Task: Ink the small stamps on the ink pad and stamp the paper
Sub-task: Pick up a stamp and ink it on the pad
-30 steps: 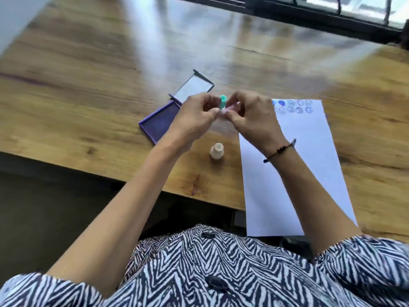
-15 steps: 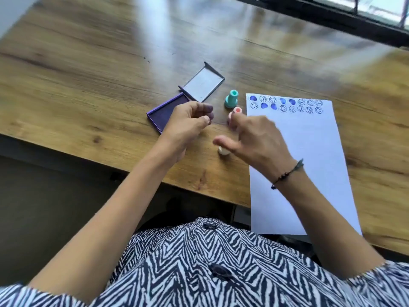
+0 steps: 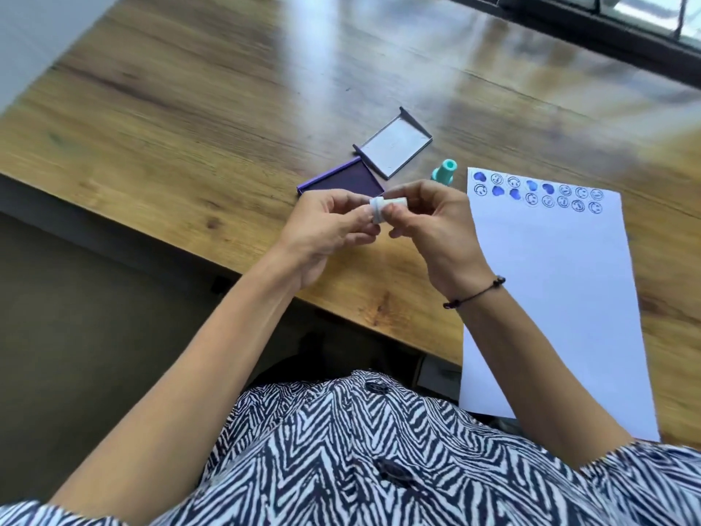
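Big wooden table [image 3: 227, 119] underneath everything, taking up most of the view. White paper [image 3: 550, 298] next, lying right of the ink pad and hanging a bit over the near table edge, with two rows of blue prints [image 3: 538, 191] along its far end: hearts mixed with smiley faces, the rest of the sheet blank. Purple ink pad [image 3: 352, 180] open, its lid [image 3: 394, 146] flipped back and touching its far corner. Both hands raised just in front of the pad: left hand [image 3: 326, 229] and right hand [image 3: 436, 229] pinched together on one small white stamp [image 3: 383, 208], held sideways between the fingertips, above the table rather than on it. Half a second back, hands apart and not holding a stamp, the right reaching down among the stamps beside the pad; now closed on this white one, so looks like a swap to a fresh stamp. Probably checking or turning the face before inking, hard to say which. Teal stamp [image 3: 444, 172] standing upright between pad lid and paper, just beside the paper's far left corner, nobody touching it. Pink-topped stamp seen a moment ago not visible now, likely hidden behind the hands. Plenty of blank paper left, so lots of stamping still to go.
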Action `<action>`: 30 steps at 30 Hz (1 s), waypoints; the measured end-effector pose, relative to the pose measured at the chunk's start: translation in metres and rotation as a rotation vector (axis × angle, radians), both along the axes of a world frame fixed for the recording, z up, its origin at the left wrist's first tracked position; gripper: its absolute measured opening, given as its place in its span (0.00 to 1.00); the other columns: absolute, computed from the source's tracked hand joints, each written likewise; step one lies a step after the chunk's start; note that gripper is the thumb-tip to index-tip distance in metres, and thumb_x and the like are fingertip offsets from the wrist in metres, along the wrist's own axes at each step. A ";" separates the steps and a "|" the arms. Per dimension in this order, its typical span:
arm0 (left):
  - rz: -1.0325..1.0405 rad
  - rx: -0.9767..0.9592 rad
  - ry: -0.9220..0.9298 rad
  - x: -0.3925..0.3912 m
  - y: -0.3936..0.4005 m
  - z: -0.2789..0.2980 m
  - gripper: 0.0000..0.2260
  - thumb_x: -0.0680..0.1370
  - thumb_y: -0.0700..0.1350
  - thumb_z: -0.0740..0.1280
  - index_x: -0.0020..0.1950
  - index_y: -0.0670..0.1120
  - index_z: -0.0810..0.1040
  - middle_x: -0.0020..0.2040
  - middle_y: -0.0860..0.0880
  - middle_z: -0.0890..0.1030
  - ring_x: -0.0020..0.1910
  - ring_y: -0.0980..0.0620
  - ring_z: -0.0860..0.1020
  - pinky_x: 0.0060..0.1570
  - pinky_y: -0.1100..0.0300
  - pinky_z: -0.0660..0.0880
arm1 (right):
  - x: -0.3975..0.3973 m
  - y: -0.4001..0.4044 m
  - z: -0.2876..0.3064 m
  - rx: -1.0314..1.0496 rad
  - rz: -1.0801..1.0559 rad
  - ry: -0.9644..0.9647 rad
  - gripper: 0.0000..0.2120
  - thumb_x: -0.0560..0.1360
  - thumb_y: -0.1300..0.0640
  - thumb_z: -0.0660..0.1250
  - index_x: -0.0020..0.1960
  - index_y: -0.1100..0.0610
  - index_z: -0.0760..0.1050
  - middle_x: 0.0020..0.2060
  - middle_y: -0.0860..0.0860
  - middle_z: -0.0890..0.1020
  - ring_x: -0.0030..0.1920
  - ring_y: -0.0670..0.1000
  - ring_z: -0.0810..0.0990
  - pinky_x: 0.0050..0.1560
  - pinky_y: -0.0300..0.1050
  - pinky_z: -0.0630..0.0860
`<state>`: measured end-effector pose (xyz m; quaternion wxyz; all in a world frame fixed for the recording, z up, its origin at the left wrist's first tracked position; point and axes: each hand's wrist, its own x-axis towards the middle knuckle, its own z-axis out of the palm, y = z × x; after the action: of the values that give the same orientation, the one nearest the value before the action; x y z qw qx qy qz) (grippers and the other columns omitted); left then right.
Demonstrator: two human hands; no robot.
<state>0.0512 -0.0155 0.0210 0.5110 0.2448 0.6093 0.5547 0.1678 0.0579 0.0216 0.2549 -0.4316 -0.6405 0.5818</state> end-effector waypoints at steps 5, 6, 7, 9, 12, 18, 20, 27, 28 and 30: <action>0.143 0.031 0.006 -0.009 -0.004 0.001 0.07 0.75 0.36 0.63 0.38 0.41 0.76 0.30 0.46 0.78 0.31 0.53 0.75 0.32 0.67 0.76 | -0.023 -0.003 0.002 0.027 0.020 0.041 0.07 0.70 0.69 0.67 0.41 0.58 0.77 0.33 0.51 0.79 0.28 0.40 0.77 0.29 0.32 0.75; 0.176 0.044 -0.014 -0.011 -0.004 0.003 0.07 0.75 0.36 0.63 0.37 0.41 0.76 0.27 0.49 0.79 0.30 0.53 0.75 0.31 0.68 0.75 | -0.028 -0.003 0.004 0.056 0.023 0.050 0.08 0.70 0.69 0.67 0.40 0.57 0.77 0.32 0.51 0.79 0.29 0.41 0.77 0.30 0.33 0.75; 0.202 0.055 -0.040 -0.013 -0.003 0.004 0.08 0.75 0.37 0.63 0.36 0.41 0.76 0.24 0.52 0.79 0.29 0.55 0.76 0.30 0.68 0.74 | -0.033 -0.002 0.006 0.092 0.025 0.054 0.09 0.70 0.69 0.67 0.40 0.56 0.77 0.32 0.50 0.80 0.30 0.43 0.78 0.32 0.35 0.76; 0.246 0.073 -0.099 -0.019 -0.003 0.007 0.09 0.75 0.37 0.62 0.35 0.42 0.76 0.22 0.53 0.78 0.26 0.58 0.76 0.29 0.69 0.74 | -0.043 -0.002 0.009 0.189 0.046 0.022 0.08 0.70 0.68 0.67 0.40 0.55 0.78 0.34 0.50 0.80 0.35 0.48 0.79 0.38 0.43 0.77; 0.289 0.081 -0.218 -0.032 -0.005 0.009 0.10 0.75 0.38 0.61 0.34 0.42 0.76 0.23 0.53 0.79 0.25 0.59 0.76 0.28 0.69 0.75 | -0.053 0.001 0.018 0.322 0.074 0.015 0.05 0.70 0.66 0.67 0.43 0.59 0.79 0.36 0.50 0.81 0.37 0.50 0.78 0.41 0.48 0.76; 0.387 0.043 -0.293 -0.051 -0.019 0.000 0.09 0.74 0.39 0.64 0.33 0.42 0.76 0.25 0.51 0.79 0.26 0.57 0.76 0.28 0.68 0.75 | -0.067 0.030 0.024 0.795 0.120 -0.175 0.08 0.69 0.64 0.62 0.43 0.60 0.79 0.39 0.53 0.80 0.38 0.47 0.75 0.39 0.35 0.69; 0.415 0.041 -0.281 -0.052 -0.018 -0.001 0.09 0.74 0.39 0.65 0.34 0.42 0.76 0.25 0.51 0.78 0.26 0.57 0.76 0.28 0.67 0.75 | -0.069 0.023 0.003 0.930 0.332 -0.423 0.09 0.72 0.64 0.59 0.46 0.62 0.77 0.45 0.58 0.79 0.47 0.56 0.75 0.46 0.45 0.69; 0.409 0.052 -0.235 -0.053 -0.012 0.001 0.08 0.74 0.40 0.64 0.35 0.42 0.75 0.23 0.52 0.78 0.25 0.57 0.76 0.27 0.68 0.75 | -0.079 0.033 0.003 0.877 0.536 -0.480 0.08 0.66 0.66 0.62 0.41 0.62 0.79 0.42 0.60 0.81 0.44 0.60 0.77 0.37 0.48 0.67; 0.412 0.056 -0.233 -0.053 -0.013 0.000 0.08 0.74 0.40 0.64 0.34 0.42 0.75 0.23 0.52 0.78 0.25 0.57 0.76 0.27 0.68 0.75 | -0.080 0.036 0.007 0.893 0.505 -0.443 0.09 0.65 0.66 0.61 0.40 0.62 0.79 0.41 0.60 0.81 0.43 0.60 0.78 0.36 0.47 0.67; 0.423 0.054 -0.219 -0.054 -0.014 -0.002 0.08 0.74 0.40 0.64 0.35 0.42 0.75 0.23 0.52 0.78 0.25 0.57 0.76 0.26 0.68 0.74 | -0.082 0.027 0.004 0.971 0.523 -0.488 0.09 0.66 0.66 0.61 0.43 0.63 0.77 0.43 0.60 0.81 0.45 0.60 0.77 0.37 0.47 0.65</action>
<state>-0.0030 -0.0291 0.0187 0.4396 0.0637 0.5730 0.6887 0.0860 0.0849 0.0257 0.1168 -0.2151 -0.9578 0.1505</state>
